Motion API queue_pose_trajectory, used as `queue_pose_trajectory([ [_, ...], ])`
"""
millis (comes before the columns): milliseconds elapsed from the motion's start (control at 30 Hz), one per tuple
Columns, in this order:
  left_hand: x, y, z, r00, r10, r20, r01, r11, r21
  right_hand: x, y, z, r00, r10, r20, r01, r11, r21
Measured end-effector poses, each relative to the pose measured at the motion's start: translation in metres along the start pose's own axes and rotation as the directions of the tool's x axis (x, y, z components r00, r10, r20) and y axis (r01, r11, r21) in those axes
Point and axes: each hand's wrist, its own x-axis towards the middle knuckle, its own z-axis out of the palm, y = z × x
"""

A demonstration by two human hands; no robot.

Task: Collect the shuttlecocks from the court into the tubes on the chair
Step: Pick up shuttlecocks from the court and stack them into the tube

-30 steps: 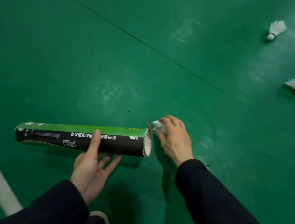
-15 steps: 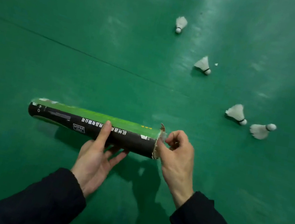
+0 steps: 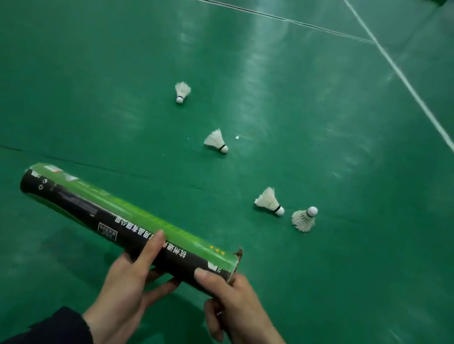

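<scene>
Shuttlecock tube (image 3: 131, 224), green-black, contents not visible, held level low center, left hand (image 3: 130, 285) gripping its middle, right hand (image 3: 238, 307) curled round its open end; four shuttlecocks (image 3: 216, 140) on court floor (image 3: 85, 71) toward 1 o'clock.

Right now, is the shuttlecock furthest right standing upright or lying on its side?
Upright. The shuttlecock furthest right stands on its feather skirt with the cork pointing up; the nearest shuttlecock lies tipped, cork on the floor.

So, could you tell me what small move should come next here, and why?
Probably free the right hand from the tube and reach for the nearest shuttlecock: both hands grip the tube, and four shuttlecocks lie loose on the court.
</scene>
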Motion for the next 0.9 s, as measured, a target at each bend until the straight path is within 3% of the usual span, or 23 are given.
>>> queue_pose_trajectory([
  [67, 0.003, -0.006, 0.017, 0.999, -0.021, -0.032, 0.019, 0.999, -0.040, -0.001, -0.002, -0.032, 1.000, -0.001, -0.027, 0.002, 1.000, 0.030],
  [133, 0.003, -0.012, 0.028, 0.996, -0.056, -0.063, 0.051, 0.995, -0.082, 0.006, -0.003, -0.068, 0.980, -0.040, -0.195, 0.057, 0.995, 0.079],
  [233, -0.004, -0.020, 0.027, 0.988, -0.101, -0.116, 0.096, 0.994, -0.050, 0.037, 0.003, -0.133, 0.825, -0.039, -0.563, 0.114, 0.988, 0.099],
  [333, -0.018, -0.016, 0.020, 0.984, -0.098, -0.149, 0.106, 0.993, 0.047, 0.089, 0.020, -0.190, 0.685, -0.063, -0.726, 0.065, 0.998, -0.024],
  [433, -0.019, 0.009, 0.019, 0.987, -0.066, -0.148, 0.081, 0.992, 0.096, 0.136, 0.037, -0.232, 0.630, -0.060, -0.774, -0.145, 0.970, -0.194],
  [567, 0.004, 0.043, 0.043, 0.995, 0.004, -0.098, 0.005, 0.996, 0.091, 0.161, 0.062, -0.249, 0.637, -0.065, -0.768, -0.402, 0.822, -0.403],
  [633, 0.025, 0.047, 0.063, 0.997, -0.008, -0.078, 0.014, 0.997, 0.077, 0.154, 0.063, -0.238, 0.653, -0.126, -0.747, -0.350, 0.824, -0.445],
  [767, 0.067, 0.038, 0.090, 0.992, -0.122, -0.040, 0.122, 0.993, -0.002, 0.099, 0.032, -0.192, 0.623, -0.217, -0.751, -0.053, 0.947, -0.317],
  [900, 0.097, 0.017, 0.106, 0.979, -0.200, 0.039, 0.199, 0.980, 0.023, 0.052, 0.004, -0.154, 0.673, -0.401, -0.622, -0.067, 0.804, -0.591],
])
